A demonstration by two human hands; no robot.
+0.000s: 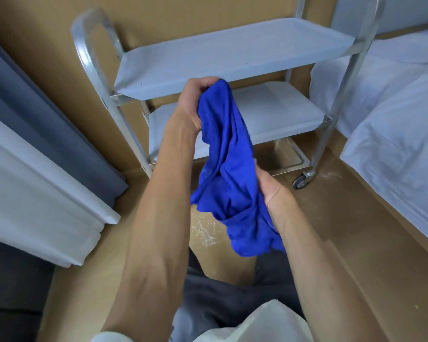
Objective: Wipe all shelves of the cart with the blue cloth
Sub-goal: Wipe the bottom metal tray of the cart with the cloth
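Head view
Blue cloth (229,166): bunched and twisted, held in the air between both hands, in front of the cart and above the floor; touching no shelf.
Left hand (195,104): raised at the cloth's upper end, fingers (209,82) curled round the bunched top edge and gripping it.
Right hand (269,186): lower and nearer the body, gripping the cloth's lower half; its fingers are mostly hidden in the folds, with the thumb side showing against the fabric.
Cloth's loose end: hangs below the right hand, over the person's dark trousers.
Cart (94,77): metal-framed, standing against the tan wall, with a curved handle on its left side.
Top shelf (232,55): pale tray, a few small dark specks on it.
Middle shelf (277,114): pale tray, partly hidden by the cloth and left hand.
Bottom shelf (289,156): just above the floor, only partly in sight.
Caster (300,181): at the cart's near right leg, on the floor.
Floor (344,218): tan, with pale dusty smears near the caster and below the cloth.
Bed (393,119): white bedding, just right of the cart.
Curtains (47,134): grey and white, at left.
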